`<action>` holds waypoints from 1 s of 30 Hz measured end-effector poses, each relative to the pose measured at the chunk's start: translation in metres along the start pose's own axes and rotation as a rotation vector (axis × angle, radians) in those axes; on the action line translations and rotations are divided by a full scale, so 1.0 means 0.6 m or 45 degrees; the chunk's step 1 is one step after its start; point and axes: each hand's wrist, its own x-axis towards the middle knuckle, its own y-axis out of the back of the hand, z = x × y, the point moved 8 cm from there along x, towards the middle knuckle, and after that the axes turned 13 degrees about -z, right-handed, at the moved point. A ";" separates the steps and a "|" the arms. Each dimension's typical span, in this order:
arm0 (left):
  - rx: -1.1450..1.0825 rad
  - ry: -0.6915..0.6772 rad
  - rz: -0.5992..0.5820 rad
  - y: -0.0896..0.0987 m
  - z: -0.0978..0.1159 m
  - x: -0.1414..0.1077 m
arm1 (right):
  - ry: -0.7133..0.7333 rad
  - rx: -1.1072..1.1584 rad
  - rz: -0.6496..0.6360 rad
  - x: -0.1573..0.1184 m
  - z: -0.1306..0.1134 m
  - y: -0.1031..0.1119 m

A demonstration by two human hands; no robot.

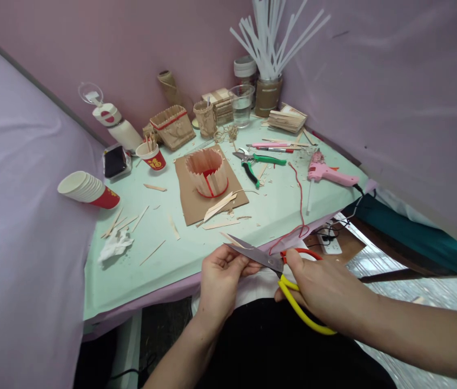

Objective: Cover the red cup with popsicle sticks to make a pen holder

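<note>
My right hand (pixel 319 283) is closed around scissors (pixel 263 257) with one red and one yellow handle. Their blades point left, over the fingers of my left hand (pixel 224 275). A thin wooden strip (pixel 231 240) is pinched in my left hand, its tip showing beside the blades. Whether the blades touch the strip I cannot tell. Beyond my hands, a round holder of upright wooden slats (pixel 207 172) with a red band round its base stands on a brown cardboard sheet (pixel 190 208). Loose wood strips (pixel 220 206) lie in front of it on the cardboard.
Green-handled pliers (pixel 266 159), a pink glue gun (pixel 329 174) and red cord (pixel 299 189) lie on the right. Stacked paper cups (pixel 88 189) and a crumpled tissue (pixel 115 246) are on the left. A woven basket (pixel 173 127) and a water cup (pixel 242 105) stand behind.
</note>
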 end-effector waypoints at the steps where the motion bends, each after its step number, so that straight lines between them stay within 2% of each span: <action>1: -0.002 0.007 0.002 0.001 -0.002 0.001 | -0.004 -0.014 0.007 0.001 0.001 -0.001; 6: -0.024 0.064 -0.040 0.008 -0.002 0.006 | -0.008 -0.013 0.098 0.008 0.008 0.000; 12: -0.037 0.012 -0.045 0.025 0.012 0.009 | 0.004 -0.061 0.136 0.005 0.010 -0.003; 17: -0.005 -0.028 -0.055 0.027 0.009 0.007 | 0.034 0.009 0.103 0.002 0.009 -0.007; 22: 0.013 -0.026 -0.086 0.016 -0.005 0.001 | 0.067 0.144 0.031 0.001 0.003 -0.004; 30: -0.022 0.014 -0.098 0.006 -0.015 0.002 | 0.024 0.158 -0.089 0.001 0.004 -0.014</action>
